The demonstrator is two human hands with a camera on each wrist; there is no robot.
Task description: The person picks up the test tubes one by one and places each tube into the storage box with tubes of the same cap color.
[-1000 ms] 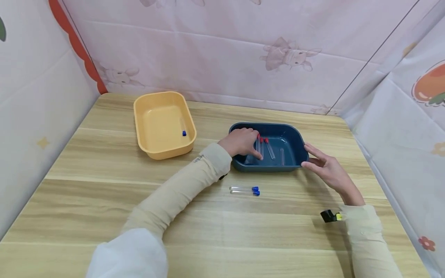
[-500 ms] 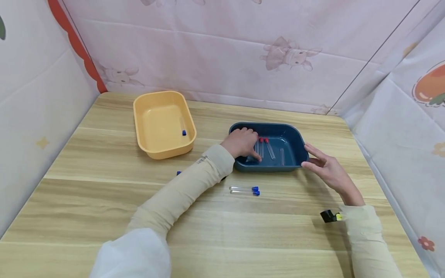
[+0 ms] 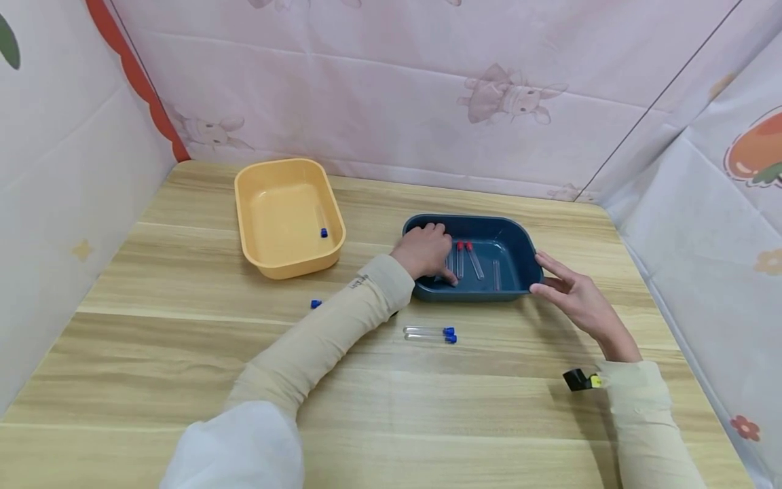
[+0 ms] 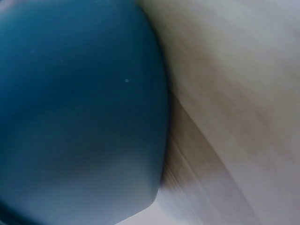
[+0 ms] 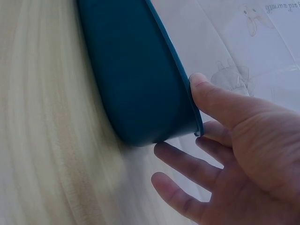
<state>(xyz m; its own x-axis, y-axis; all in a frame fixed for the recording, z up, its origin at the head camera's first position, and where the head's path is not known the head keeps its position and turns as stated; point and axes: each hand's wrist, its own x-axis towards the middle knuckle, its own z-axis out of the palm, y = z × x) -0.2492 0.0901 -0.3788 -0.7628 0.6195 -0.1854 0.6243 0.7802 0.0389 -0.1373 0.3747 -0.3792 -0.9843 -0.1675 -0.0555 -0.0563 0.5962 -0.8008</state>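
My left hand (image 3: 423, 251) reaches over the left end of a dark blue plastic bin (image 3: 476, 296). Its thumb points down beside a clear test tube (image 3: 450, 261); the other fingertips are hidden, so a grip on it cannot be made out. Two red-capped test tubes (image 3: 474, 261) lie just right of the thumb, and another clear tube (image 3: 497, 275) lies farther right. My right hand (image 3: 571, 295) holds the bin's right front corner, thumb (image 5: 199, 86) against the rim, other fingers at the end wall. The left wrist view shows only the bin's outer wall (image 4: 84, 108) and tabletop.
Two blue-capped test tubes (image 3: 427, 333) lie on the wooden table (image 3: 427, 421) in front of the bin. A yellow bin (image 3: 290, 270) at the back left holds a blue-capped tube (image 3: 324, 232). Another blue cap (image 3: 315, 304) shows beside my left forearm, which hides what lies beyond it.
My left hand has shifted slightly, and its fingers now hide a red cap that showed earlier. A blue cap has come into view beside the left forearm. The right hand stays at the bin's corner.
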